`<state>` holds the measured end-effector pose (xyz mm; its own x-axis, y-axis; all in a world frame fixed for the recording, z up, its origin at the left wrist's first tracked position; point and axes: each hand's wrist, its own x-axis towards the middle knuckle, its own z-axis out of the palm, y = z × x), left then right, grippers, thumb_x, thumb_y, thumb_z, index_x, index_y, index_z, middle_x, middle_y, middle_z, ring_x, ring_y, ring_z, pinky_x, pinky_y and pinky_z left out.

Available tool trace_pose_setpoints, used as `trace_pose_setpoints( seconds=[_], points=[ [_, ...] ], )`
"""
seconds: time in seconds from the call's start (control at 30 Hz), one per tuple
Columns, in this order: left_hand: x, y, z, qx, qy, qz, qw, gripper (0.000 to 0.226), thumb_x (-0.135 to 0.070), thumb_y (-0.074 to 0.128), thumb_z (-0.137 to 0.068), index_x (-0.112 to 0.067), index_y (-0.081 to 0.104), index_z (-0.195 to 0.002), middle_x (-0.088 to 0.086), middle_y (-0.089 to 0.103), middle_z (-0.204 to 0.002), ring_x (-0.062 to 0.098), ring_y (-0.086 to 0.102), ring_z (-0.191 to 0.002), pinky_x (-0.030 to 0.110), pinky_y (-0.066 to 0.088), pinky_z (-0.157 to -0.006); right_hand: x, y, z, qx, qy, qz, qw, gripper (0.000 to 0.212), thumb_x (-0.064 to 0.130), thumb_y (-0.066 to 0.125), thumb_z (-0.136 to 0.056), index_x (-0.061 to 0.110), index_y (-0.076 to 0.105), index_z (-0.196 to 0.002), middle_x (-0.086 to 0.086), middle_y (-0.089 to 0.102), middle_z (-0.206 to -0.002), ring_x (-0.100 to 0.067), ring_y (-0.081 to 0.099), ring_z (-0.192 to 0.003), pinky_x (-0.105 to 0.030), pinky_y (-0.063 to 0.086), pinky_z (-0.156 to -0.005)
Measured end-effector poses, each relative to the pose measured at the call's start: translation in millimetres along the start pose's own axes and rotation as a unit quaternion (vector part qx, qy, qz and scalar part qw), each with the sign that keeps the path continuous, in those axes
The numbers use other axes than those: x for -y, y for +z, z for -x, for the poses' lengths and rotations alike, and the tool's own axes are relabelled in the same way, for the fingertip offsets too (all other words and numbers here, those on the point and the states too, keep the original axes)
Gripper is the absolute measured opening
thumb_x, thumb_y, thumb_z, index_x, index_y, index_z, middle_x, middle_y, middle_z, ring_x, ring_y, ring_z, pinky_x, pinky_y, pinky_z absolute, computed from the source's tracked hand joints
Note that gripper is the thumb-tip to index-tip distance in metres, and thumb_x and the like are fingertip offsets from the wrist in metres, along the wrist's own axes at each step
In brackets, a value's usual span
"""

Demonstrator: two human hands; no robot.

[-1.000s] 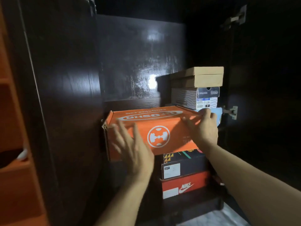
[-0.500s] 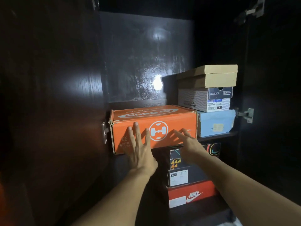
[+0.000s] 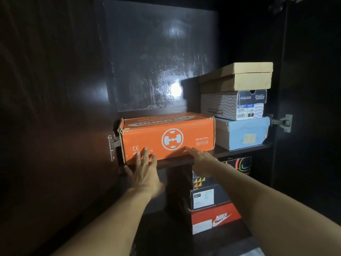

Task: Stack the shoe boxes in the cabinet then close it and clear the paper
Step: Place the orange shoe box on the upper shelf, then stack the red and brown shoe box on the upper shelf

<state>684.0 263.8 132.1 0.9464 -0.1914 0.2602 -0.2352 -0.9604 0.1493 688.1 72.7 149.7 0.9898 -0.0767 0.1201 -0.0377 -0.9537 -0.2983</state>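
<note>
We see our left hand (image 3: pixel 145 172) flat, its straight fingers (image 3: pixel 145 154) pressing the lower front of the orange box (image 3: pixel 168 137), which sits on the shelf (image 3: pixel 239 151) of the dark cabinet (image 3: pixel 156 61). Our right hand (image 3: pixel 201 161) lies open too, fingertips touching the box's bottom edge. Neither grips anything. Right of our fingers, just beside the orange box, a blue box (image 3: pixel 243 133) carries a grey box (image 3: pixel 232 106) and a tan box (image 3: pixel 236 76). Below our right fingers stand a black box (image 3: pixel 208 196) and a red box (image 3: pixel 215 218).
</note>
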Motion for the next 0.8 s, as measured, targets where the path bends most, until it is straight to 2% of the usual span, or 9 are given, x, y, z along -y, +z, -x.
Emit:
trace_pose_setpoints(
  seconds=[0.07, 0.13, 0.23, 0.33, 0.4, 0.47, 0.53, 0.7, 0.8],
  points=[
    [-2, -1, 0, -0.017, -0.003, -0.014, 1.0, 0.097, -0.034, 0.07, -0.081, -0.021, 0.007, -0.154, 0.007, -0.015, -0.161, 0.032, -0.012, -0.148, 0.063, 0.004, -0.115, -1, -4, 7, 0.006, 0.006, 0.001, 1.0, 0.076, 0.003, 0.046, -0.09, 0.036, 0.019, -0.153, -0.009, 0.037, -0.15, -0.034, 0.033, -0.138, -0.056, 0.031, -0.112],
    [-10, -3, 1, -0.039, -0.004, -0.023, 0.999, 0.089, -0.038, 0.069, -0.08, -0.02, 0.018, -0.151, 0.01, 0.005, -0.161, 0.034, -0.001, -0.148, 0.062, 0.008, -0.115, -8, -12, 18, -0.005, 0.009, -0.01, 1.0, 0.069, 0.003, 0.047, -0.088, 0.033, 0.03, -0.148, -0.011, 0.046, -0.141, -0.033, 0.044, -0.128, -0.052, 0.042, -0.105],
    [-36, -8, 10, -0.053, 0.032, -0.001, 0.998, 0.065, -0.041, 0.068, -0.079, -0.019, 0.044, -0.136, 0.007, 0.04, -0.147, 0.03, 0.025, -0.142, 0.055, 0.024, -0.113, -24, -35, 47, -0.007, 0.009, 0.001, 1.0, 0.06, 0.004, 0.052, -0.088, 0.024, 0.041, -0.144, -0.01, 0.054, -0.134, -0.029, 0.055, -0.115, -0.038, 0.052, -0.094],
    [-69, -16, 25, -0.012, 0.107, 0.044, 0.993, 0.044, -0.042, 0.069, -0.076, -0.019, 0.063, -0.113, 0.004, 0.061, -0.125, 0.027, 0.053, -0.12, 0.04, 0.045, -0.096, -47, -63, 86, -0.016, 0.008, 0.048, 0.999, 0.048, 0.018, 0.065, -0.086, 0.023, 0.058, -0.133, -0.007, 0.063, -0.125, -0.028, 0.061, -0.111, -0.031, 0.049, -0.092],
    [-94, -22, 38, 0.064, 0.143, 0.099, 0.983, 0.047, -0.045, 0.074, -0.071, -0.019, 0.067, -0.109, 0.001, 0.067, -0.116, 0.024, 0.063, -0.105, 0.034, 0.051, -0.085, -66, -78, 116, -0.007, 0.035, 0.049, 0.998, 0.037, 0.024, 0.07, -0.081, 0.021, 0.068, -0.118, -0.006, 0.069, -0.113, -0.027, 0.065, -0.1, -0.033, 0.055, -0.088],
    [-121, -25, 54, 0.131, 0.177, 0.122, 0.968, 0.047, -0.043, 0.08, -0.067, -0.019, 0.069, -0.106, -0.001, 0.07, -0.109, 0.017, 0.066, -0.092, 0.031, 0.054, -0.08, -89, -90, 150, -0.002, 0.069, 0.037, 0.997, 0.023, 0.024, 0.072, -0.078, 0.022, 0.071, -0.101, -0.004, 0.069, -0.094, -0.024, 0.067, -0.076, -0.039, 0.061, -0.074],
    [-151, -25, 69, 0.174, 0.212, 0.109, 0.955, 0.049, -0.04, 0.082, -0.067, -0.018, 0.067, -0.109, -0.001, 0.068, -0.109, 0.017, 0.064, -0.091, 0.032, 0.054, -0.082, -113, -103, 189, -0.004, 0.106, 0.018, 0.994, 0.032, 0.024, 0.075, -0.077, 0.024, 0.07, -0.109, 0.0, 0.069, -0.09, -0.014, 0.06, -0.057, -0.037, 0.061, -0.062],
    [-227, -22, 118, 0.225, 0.303, 0.094, 0.921, 0.045, -0.046, 0.081, -0.066, -0.016, 0.068, -0.097, 0.003, 0.069, -0.1, 0.019, 0.064, -0.089, 0.035, 0.053, -0.082, -171, -133, 296, 0.022, 0.229, 0.007, 0.973, 0.05, 0.028, 0.078, -0.079, 0.017, 0.062, -0.125, -0.013, 0.073, -0.104, -0.019, 0.065, -0.074, -0.041, 0.062, -0.068],
    [-273, -16, 152, 0.253, 0.347, 0.099, 0.898, 0.065, -0.048, 0.081, -0.065, -0.013, 0.064, -0.117, 0.001, 0.072, -0.1, 0.017, 0.067, -0.089, 0.035, 0.054, -0.086, -198, -149, 363, 0.026, 0.29, 0.018, 0.956, 0.048, 0.029, 0.075, -0.082, 0.013, 0.063, -0.125, -0.015, 0.073, -0.104, -0.026, 0.07, -0.086, -0.042, 0.062, -0.071]
  ],
)
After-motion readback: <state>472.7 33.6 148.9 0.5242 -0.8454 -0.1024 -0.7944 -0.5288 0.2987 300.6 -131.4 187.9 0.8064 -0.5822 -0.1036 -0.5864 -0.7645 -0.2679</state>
